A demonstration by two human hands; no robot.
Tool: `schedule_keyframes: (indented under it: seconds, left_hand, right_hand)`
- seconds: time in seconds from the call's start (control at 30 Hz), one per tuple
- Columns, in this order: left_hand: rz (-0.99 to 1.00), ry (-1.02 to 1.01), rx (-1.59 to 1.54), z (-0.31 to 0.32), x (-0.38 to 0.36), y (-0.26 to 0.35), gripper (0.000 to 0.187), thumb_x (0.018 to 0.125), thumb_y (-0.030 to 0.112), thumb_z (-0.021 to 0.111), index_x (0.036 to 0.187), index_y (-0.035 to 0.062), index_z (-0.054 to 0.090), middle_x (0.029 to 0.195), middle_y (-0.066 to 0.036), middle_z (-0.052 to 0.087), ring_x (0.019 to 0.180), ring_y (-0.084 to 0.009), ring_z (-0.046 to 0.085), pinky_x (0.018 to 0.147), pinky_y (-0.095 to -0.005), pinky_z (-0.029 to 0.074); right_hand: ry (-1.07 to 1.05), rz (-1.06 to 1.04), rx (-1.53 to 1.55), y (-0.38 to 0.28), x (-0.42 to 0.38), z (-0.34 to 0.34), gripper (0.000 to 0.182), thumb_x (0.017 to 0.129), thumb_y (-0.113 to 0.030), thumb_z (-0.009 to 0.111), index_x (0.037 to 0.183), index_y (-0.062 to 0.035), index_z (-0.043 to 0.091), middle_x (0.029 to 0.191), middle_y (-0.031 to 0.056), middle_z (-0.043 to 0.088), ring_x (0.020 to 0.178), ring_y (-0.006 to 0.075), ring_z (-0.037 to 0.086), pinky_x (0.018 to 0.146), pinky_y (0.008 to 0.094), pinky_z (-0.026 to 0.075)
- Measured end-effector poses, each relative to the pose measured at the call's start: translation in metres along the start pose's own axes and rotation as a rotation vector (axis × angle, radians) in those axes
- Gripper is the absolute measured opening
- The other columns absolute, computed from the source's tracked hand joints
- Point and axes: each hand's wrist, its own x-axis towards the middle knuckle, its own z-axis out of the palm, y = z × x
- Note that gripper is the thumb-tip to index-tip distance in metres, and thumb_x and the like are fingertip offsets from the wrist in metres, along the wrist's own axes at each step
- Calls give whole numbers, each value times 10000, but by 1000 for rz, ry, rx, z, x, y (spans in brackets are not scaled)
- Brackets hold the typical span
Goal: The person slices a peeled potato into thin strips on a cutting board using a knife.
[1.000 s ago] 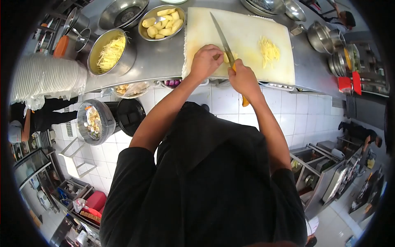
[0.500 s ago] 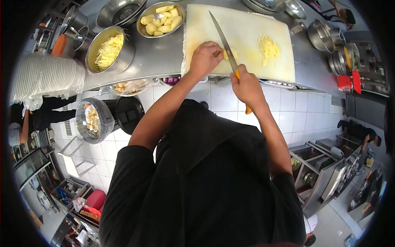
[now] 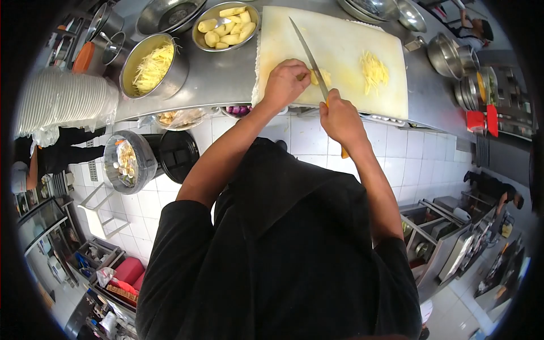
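Observation:
My right hand (image 3: 341,120) is wrapped round the yellow handle of a long kitchen knife (image 3: 311,55). The blade slants up and left over a white cutting board (image 3: 334,34). Left of the blade, my left hand (image 3: 287,84) has its fingers curled and pressed against a yellow peeled potato (image 3: 314,77), partly hidden by the fingers and blade. Some cut slices lie just right of the blade. Further right on the board is a pile of thin potato strips (image 3: 374,72).
A bowl of peeled potatoes (image 3: 229,39) stands left of the board, beside a deep pot of potato strips (image 3: 153,68). Stacked plastic-wrapped plates (image 3: 65,105) are at the far left. Metal bowls (image 3: 445,55) sit to the right. A lined bin (image 3: 131,164) stands on the floor.
The camera view has shifted slightly, moving the board and bowls a little right. Both hands and the knife stay nearly in place.

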Motion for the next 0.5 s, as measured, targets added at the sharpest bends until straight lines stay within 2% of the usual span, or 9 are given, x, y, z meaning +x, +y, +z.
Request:
schedule_keyframes:
  seconds: [0.13,0.33,0.5]
  left_hand:
    - [113,45,72,2,1,-5,94,790,86,705,852,19,723,931,-89,707,816,-270,675,749,-344,541]
    - [54,25,-1,1,-1,-2,89,785,87,705,845,25,723,920,-83,707,803,-269,670,738,-349,542]
    - [89,35,46,2,0,-5,87,788,96,705,839,27,723,918,-81,706,799,-264,670,732,-350,541]
  right_hand:
    - [51,-37,-20,12,27,22,227,942,-163,518,990,56,486,823,326,646,822,492,641,805,554,499]
    - [51,-5,41,8,21,9,236,956,-184,518,996,47,486,813,311,650,817,486,643,783,547,506]
    - [45,6,44,-2,5,-4,242,956,-186,530,988,48,476,782,308,645,803,489,641,768,546,504]
